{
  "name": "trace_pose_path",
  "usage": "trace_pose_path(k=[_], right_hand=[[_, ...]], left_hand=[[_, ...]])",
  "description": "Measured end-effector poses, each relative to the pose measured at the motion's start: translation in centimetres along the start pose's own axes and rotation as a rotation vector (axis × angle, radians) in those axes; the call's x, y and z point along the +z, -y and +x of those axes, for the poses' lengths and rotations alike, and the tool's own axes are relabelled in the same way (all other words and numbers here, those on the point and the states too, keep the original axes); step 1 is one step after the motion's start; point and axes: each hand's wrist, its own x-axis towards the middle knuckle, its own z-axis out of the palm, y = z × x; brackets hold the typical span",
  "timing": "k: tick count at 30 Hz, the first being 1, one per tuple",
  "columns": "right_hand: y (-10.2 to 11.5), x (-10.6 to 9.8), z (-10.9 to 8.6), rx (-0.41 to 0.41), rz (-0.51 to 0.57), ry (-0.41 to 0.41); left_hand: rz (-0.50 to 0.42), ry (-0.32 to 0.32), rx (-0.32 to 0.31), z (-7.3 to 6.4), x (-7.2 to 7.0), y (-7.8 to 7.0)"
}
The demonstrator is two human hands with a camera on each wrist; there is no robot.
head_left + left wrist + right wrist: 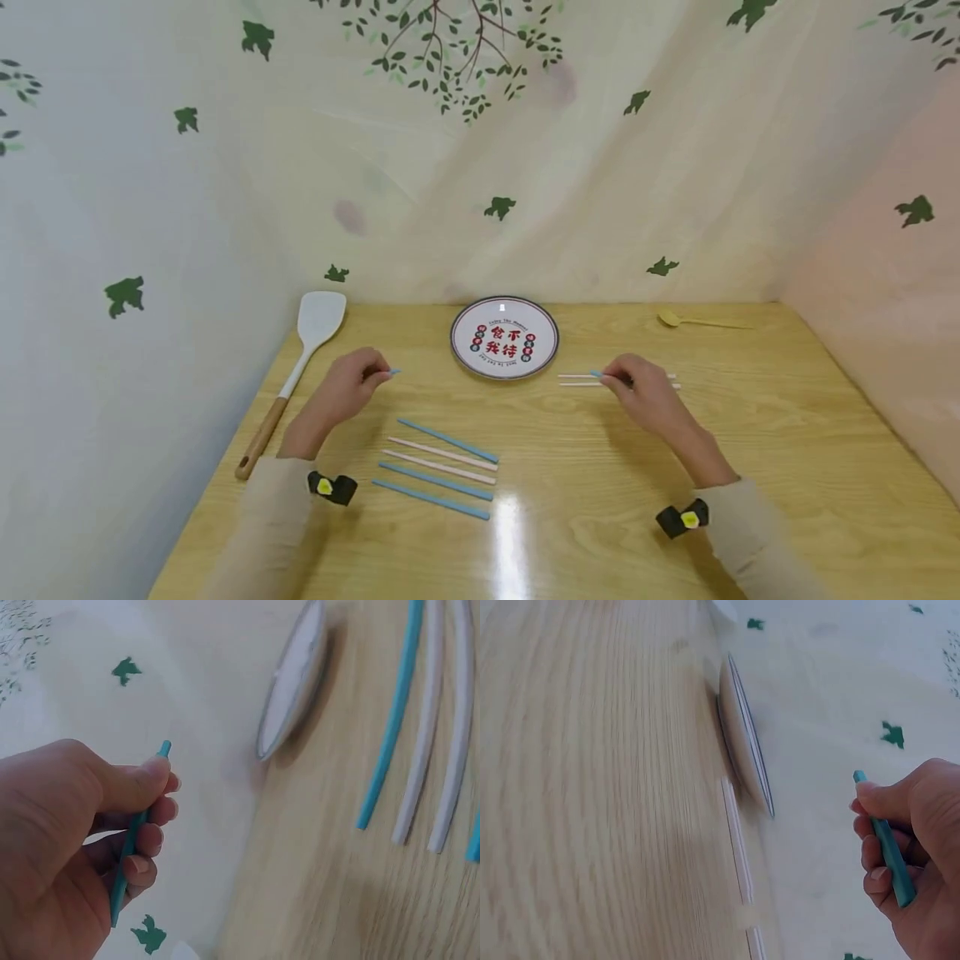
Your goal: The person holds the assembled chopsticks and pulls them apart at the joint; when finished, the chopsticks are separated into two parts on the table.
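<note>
My left hand [347,390] is raised over the left part of the table, its thumb and fingers curled round a blue chopstick [120,892]. The chopstick's tip pokes out past the thumb. On the right, my right hand [647,397] grips another blue chopstick [895,864], with the thumb near its upper end. Beneath and behind that hand, two pale chopsticks [577,384] lie parallel on the table, partly covered by the fingers. Between the forearms, a fanned row of blue chopsticks [433,481] and pinkish-white chopsticks [439,467] lies slanted.
A white plate [467,354] with a dark rim and red lettering sits at the back middle of the wooden table [787,417]. Along the left edge lies a white spatula [322,315] with a wooden handle. A yellowish spoon [670,319] lies at the back right, near the wall cloth.
</note>
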Motion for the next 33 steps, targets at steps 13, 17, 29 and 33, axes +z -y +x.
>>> trace_pose_path(k=[13, 17, 29, 33], right_hand=[[-3.2, -1.6, -2.5, 0.033, -0.007, -0.046], [-4.3, -2.5, -3.1, 0.053, -0.017, -0.065], [-7.3, -4.3, -4.3, 0.095, -0.052, -0.094], [-8.1, -4.5, -4.5, 0.103, -0.036, -0.081]], left_hand=[[-0.085, 0.079, -0.001, 0.9, 3.5, -3.2], [-0.091, 0.108, 0.008, 1.8, 4.9, -4.6], [-0.077, 0.225, 0.145, 4.5, 10.7, -10.1], [-0.062, 0.283, 0.160, 5.2, 13.0, -11.7]])
